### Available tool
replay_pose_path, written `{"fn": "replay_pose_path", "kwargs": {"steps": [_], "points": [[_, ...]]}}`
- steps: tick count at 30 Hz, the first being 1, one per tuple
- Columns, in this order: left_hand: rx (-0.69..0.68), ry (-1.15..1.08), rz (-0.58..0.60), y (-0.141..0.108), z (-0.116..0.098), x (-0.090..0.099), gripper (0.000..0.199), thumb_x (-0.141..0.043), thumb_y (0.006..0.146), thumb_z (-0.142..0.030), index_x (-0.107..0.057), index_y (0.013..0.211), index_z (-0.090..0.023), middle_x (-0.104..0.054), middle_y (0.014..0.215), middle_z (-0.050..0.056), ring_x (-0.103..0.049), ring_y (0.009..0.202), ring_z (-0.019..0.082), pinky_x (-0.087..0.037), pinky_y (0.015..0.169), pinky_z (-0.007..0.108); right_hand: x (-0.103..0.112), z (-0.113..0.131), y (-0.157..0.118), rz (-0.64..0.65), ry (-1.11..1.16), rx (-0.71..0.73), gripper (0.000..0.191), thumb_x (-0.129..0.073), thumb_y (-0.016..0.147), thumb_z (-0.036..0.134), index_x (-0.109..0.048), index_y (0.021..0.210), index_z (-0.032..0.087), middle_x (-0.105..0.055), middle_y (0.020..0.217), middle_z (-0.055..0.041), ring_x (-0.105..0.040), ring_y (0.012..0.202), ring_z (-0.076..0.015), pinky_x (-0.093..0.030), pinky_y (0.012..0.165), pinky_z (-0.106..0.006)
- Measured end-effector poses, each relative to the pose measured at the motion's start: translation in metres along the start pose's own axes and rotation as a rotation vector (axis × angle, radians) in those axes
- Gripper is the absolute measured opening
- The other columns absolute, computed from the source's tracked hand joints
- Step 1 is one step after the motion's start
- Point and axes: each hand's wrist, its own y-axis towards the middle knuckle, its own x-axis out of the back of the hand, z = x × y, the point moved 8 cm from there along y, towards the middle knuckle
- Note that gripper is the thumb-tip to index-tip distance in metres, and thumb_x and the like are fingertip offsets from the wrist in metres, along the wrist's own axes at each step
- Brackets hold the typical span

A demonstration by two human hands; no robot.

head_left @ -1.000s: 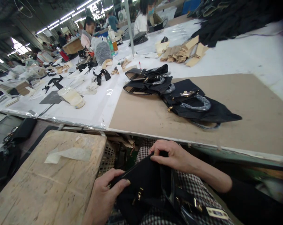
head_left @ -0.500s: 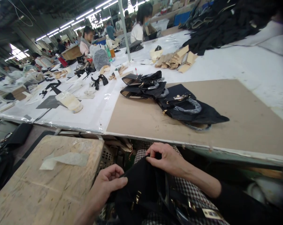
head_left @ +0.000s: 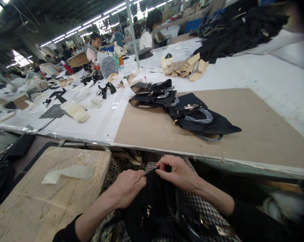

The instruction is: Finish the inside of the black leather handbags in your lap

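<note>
Left hand (head_left: 130, 188), fingers (head_left: 141, 179) curled, lies just beside the right hand (head_left: 178, 171), whose thumb (head_left: 164, 174) and forefinger (head_left: 163, 161) are pinched, both forearms (head_left: 213, 195) diverging backward from the grip.

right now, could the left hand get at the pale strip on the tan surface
Probably yes: the pale strip lies uncovered on the tan surface, though the left hand would likely first leave the black bag.

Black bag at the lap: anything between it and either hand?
Nothing visible. The right hand pinches the upper edge of the black bag, and the left hand is on that edge too, fingers curled.
</note>
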Motion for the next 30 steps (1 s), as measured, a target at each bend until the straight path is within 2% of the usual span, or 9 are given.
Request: {"fn": "replay_pose_path", "kwargs": {"steps": [7, 11, 13, 16, 19, 22, 25, 28, 30], "points": [[0.154, -0.41, 0.033, -0.057, 0.045, -0.005, 0.029, -0.037, 0.095, -0.032, -0.054, 0.076, -0.019, -0.05, 0.074, -0.001, -0.05, 0.067, 0.015, -0.038, 0.057, 0.023, 0.0, -0.003, 0.003, 0.034, 0.044, -0.01, 0.017, -0.064, 0.078, 0.021, -0.058, 0.062, 0.019, -0.071, 0.081, -0.0027, -0.063, 0.078, -0.0193, -0.044, 0.074, -0.032], [0.159, -0.53, 0.08, -0.07, 0.048, -0.002, 0.017, -0.045, 0.082, -0.016, -0.062, 0.081, -0.019, -0.057, 0.081, -0.001, -0.055, 0.079, 0.016, -0.042, 0.068, 0.022, -0.004, -0.002, 0.006, 0.035, 0.026, -0.014, 0.017, -0.065, 0.077, 0.02, -0.057, 0.061, 0.019, -0.071, 0.081, -0.0028, -0.062, 0.078, -0.0199, -0.043, 0.074, -0.032], [0.133, -0.488, 0.067, -0.063, 0.04, 0.006, 0.027, -0.049, 0.079, -0.013, -0.066, 0.099, -0.022, -0.065, 0.095, 0.0, -0.058, 0.092, 0.018, -0.043, 0.077, 0.023, -0.005, 0.0, 0.006, 0.03, 0.02, -0.024, 0.017, -0.065, 0.076, 0.02, -0.056, 0.061, 0.019, -0.071, 0.08, -0.0022, -0.062, 0.077, -0.0195, -0.043, 0.074, -0.032], [0.061, -0.393, 0.004, -0.033, 0.021, 0.013, 0.035, -0.058, 0.085, -0.029, -0.062, 0.119, -0.027, -0.068, 0.105, 0.001, -0.06, 0.093, 0.02, -0.044, 0.078, 0.026, -0.006, 0.006, 0.005, 0.015, 0.013, -0.009, 0.016, -0.065, 0.076, 0.018, -0.057, 0.062, 0.019, -0.07, 0.079, -0.0014, -0.061, 0.076, -0.0183, -0.041, 0.073, -0.031], [-0.045, -0.358, -0.049, 0.011, 0.003, 0.005, 0.027, -0.068, 0.079, -0.04, -0.066, 0.097, -0.02, -0.066, 0.085, 0.0, -0.056, 0.077, 0.018, -0.042, 0.07, 0.025, -0.007, 0.005, 0.004, -0.001, -0.04, -0.007, 0.018, -0.067, 0.075, 0.019, -0.055, 0.062, 0.019, -0.064, 0.07, 0.0, -0.057, 0.069, -0.0168, -0.038, 0.066, -0.029], [-0.093, -0.383, -0.075, 0.045, 0.0, -0.008, 0.025, -0.073, 0.072, -0.036, -0.055, 0.074, -0.018, -0.05, 0.067, -0.005, -0.044, 0.064, 0.012, -0.035, 0.06, 0.022, 0.002, -0.01, 0.003, -0.014, 0.011, -0.068, 0.034, -0.069, 0.075, 0.023, -0.041, 0.055, 0.02, -0.061, 0.065, 0.0009, -0.056, 0.066, -0.016, -0.037, 0.061, -0.028], [-0.136, -0.384, -0.049, 0.054, 0.001, -0.016, 0.025, -0.067, 0.076, -0.031, -0.046, 0.071, -0.019, -0.042, 0.065, -0.007, -0.038, 0.062, 0.01, -0.031, 0.058, 0.021, 0.022, -0.017, -0.007, -0.061, 0.22, -0.093, 0.037, -0.068, 0.079, 0.027, -0.035, 0.062, 0.021, -0.07, 0.091, -0.0033, -0.063, 0.086, -0.0194, -0.046, 0.076, -0.031], [-0.115, -0.328, -0.06, 0.054, 0.006, -0.015, 0.02, -0.062, 0.075, -0.023, -0.043, 0.071, -0.019, -0.041, 0.065, -0.007, -0.037, 0.063, 0.011, -0.03, 0.057, 0.022, 0.041, 0.0, -0.035, -0.126, 0.171, -0.069, 0.024, -0.068, 0.082, 0.035, -0.052, 0.093, 0.022, -0.057, 0.132, -0.0111, -0.052, 0.123, -0.0277, -0.042, 0.101, -0.044], [-0.092, -0.306, -0.061, 0.056, 0.005, -0.016, 0.019, -0.062, 0.071, -0.019, -0.043, 0.071, -0.02, -0.042, 0.064, -0.007, -0.037, 0.062, 0.011, -0.029, 0.056, 0.021, 0.035, 0.021, -0.06, -0.086, 0.038, -0.023, 0.06, -0.074, 0.077, 0.044, -0.048, 0.126, 0.023, -0.039, 0.149, -0.0147, -0.036, 0.137, -0.0339, -0.036, 0.11, -0.051]]}}
